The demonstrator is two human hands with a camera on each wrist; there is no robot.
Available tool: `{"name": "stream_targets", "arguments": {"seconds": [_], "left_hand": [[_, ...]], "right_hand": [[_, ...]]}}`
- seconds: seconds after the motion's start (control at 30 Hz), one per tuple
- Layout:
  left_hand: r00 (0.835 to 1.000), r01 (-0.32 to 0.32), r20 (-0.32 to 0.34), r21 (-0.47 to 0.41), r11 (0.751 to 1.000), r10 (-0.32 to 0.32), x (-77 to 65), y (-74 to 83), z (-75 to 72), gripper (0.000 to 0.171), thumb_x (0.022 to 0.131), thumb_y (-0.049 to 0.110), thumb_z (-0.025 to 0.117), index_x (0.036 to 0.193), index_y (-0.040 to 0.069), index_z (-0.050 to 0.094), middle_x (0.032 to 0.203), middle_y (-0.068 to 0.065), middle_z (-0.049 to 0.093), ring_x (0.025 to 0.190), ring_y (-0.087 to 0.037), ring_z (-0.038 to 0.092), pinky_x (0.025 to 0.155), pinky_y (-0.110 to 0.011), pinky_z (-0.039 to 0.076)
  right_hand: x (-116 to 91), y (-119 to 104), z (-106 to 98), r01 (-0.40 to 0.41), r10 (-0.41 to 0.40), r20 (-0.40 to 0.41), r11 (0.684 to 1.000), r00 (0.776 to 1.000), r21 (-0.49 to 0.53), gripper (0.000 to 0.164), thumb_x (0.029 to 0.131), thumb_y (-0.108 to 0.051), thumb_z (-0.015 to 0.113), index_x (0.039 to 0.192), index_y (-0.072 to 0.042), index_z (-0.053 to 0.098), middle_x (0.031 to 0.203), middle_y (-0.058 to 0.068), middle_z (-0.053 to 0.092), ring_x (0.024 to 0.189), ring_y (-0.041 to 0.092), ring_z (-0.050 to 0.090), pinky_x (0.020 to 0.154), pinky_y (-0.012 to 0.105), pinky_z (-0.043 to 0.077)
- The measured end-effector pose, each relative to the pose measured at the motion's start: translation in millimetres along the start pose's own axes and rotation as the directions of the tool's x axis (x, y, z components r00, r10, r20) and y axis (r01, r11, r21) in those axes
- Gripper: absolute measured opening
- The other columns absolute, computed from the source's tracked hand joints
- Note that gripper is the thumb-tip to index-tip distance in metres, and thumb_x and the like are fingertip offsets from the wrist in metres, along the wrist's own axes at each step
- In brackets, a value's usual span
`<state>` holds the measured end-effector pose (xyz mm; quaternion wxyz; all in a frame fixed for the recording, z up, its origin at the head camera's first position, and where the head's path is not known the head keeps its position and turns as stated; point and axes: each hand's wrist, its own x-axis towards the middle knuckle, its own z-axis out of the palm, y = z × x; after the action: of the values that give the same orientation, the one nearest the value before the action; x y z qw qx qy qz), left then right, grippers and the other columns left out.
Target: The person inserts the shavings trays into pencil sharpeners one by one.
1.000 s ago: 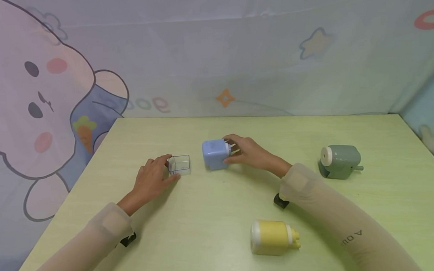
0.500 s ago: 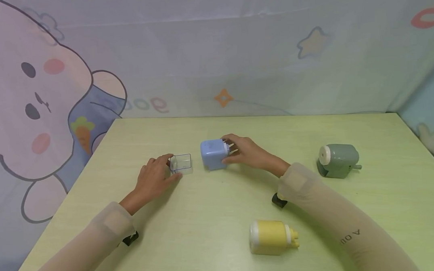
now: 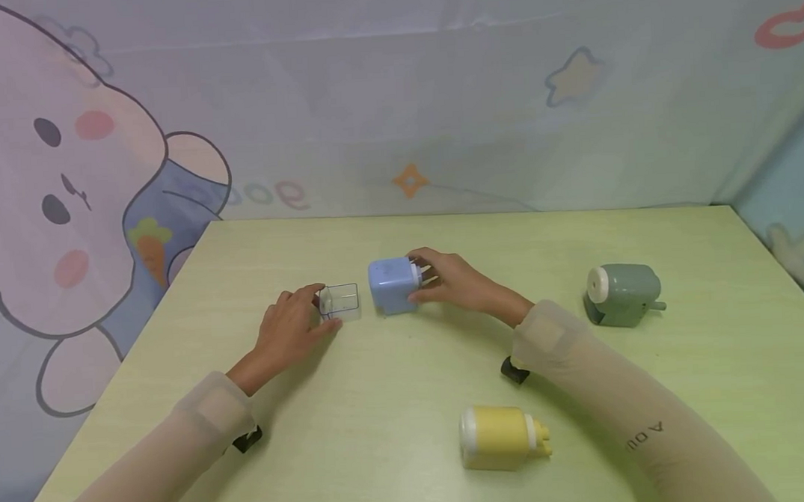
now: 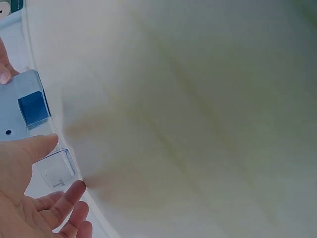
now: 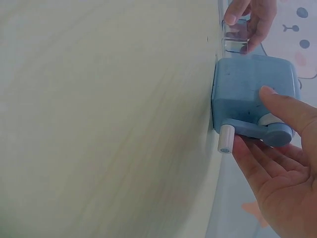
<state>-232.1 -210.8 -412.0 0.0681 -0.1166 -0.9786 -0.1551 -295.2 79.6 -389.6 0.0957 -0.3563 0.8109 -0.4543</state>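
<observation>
A blue crank pencil sharpener point(image 3: 394, 285) stands upright on the table. My right hand point(image 3: 460, 280) grips it at its crank end, thumb on the near side and fingers on the far side. In the right wrist view the crank handle point(image 5: 226, 139) with its white knob shows between thumb and fingers. My left hand point(image 3: 287, 327) holds a clear plastic shavings drawer point(image 3: 342, 302) between thumb and fingertips, just left of the sharpener. The left wrist view shows a square drawer opening point(image 4: 33, 108) in the sharpener's face, with the clear drawer point(image 4: 58, 169) a short gap away.
A green crank sharpener point(image 3: 625, 294) stands at the right of the pale table point(image 3: 356, 433). Nearer the front lies a yellow sharpener-like thing point(image 3: 503, 437) with a white band. Behind the table hangs a printed cloth point(image 3: 490, 112).
My left hand has brought the clear drawer slightly rightward, narrowing the gap to the blue sharpener. My right hand keeps its grip. The head view has shifted a little.
</observation>
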Motion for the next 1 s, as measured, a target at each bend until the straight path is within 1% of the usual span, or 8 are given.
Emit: {"name": "stream_targets", "arguments": {"seconds": [0.3, 0.43, 0.6, 1.0], "left_hand": [[1.000, 0.016, 0.017, -0.002, 1.000, -0.016, 2.5, 5.4, 0.8, 0.064, 0.081, 0.040, 0.066, 0.130, 0.007, 0.042, 0.105, -0.003, 0.059, 0.092, -0.023, 0.043, 0.072, -0.040, 0.037], [1.000, 0.006, 0.019, 0.010, 1.000, -0.006, 4.5, 6.8, 1.3, 0.064, 0.081, 0.041, 0.066, 0.130, 0.007, 0.042, 0.104, -0.002, 0.058, 0.091, -0.022, 0.043, 0.071, -0.040, 0.037], [1.000, -0.001, 0.019, 0.016, 1.000, 0.001, 7.3, 9.0, 2.6, 0.064, 0.081, 0.041, 0.066, 0.130, 0.006, 0.042, 0.103, -0.002, 0.058, 0.091, -0.022, 0.043, 0.071, -0.039, 0.037], [1.000, -0.007, 0.021, 0.002, 1.000, 0.007, 12.6, 15.5, 5.9, 0.063, 0.081, 0.042, 0.065, 0.129, 0.008, 0.044, 0.102, 0.000, 0.058, 0.093, -0.023, 0.043, 0.074, -0.042, 0.037]], "right_hand": [[0, -1, 0, 0.001, -0.001, 0.010, 1.000, 1.000, -0.003, 0.061, 0.079, -0.011, 0.070, 0.128, 0.001, 0.037, 0.120, 0.015, 0.048, 0.104, 0.025, 0.051, 0.082, 0.033, 0.045], [0, -2, -1, 0.003, -0.003, 0.012, 1.000, 1.000, -0.003, 0.061, 0.079, -0.011, 0.070, 0.129, 0.001, 0.037, 0.120, 0.015, 0.048, 0.104, 0.025, 0.051, 0.082, 0.034, 0.045], [0, -2, -1, 0.005, -0.005, 0.007, 1.000, 1.000, -0.011, 0.061, 0.079, -0.011, 0.070, 0.128, 0.002, 0.037, 0.120, 0.015, 0.049, 0.103, 0.025, 0.051, 0.081, 0.033, 0.046], [1, 1, 0, -0.003, 0.003, 0.012, 1.000, 1.000, 0.001, 0.062, 0.078, -0.010, 0.071, 0.129, 0.002, 0.037, 0.122, 0.016, 0.047, 0.103, 0.025, 0.051, 0.081, 0.031, 0.045]]}}
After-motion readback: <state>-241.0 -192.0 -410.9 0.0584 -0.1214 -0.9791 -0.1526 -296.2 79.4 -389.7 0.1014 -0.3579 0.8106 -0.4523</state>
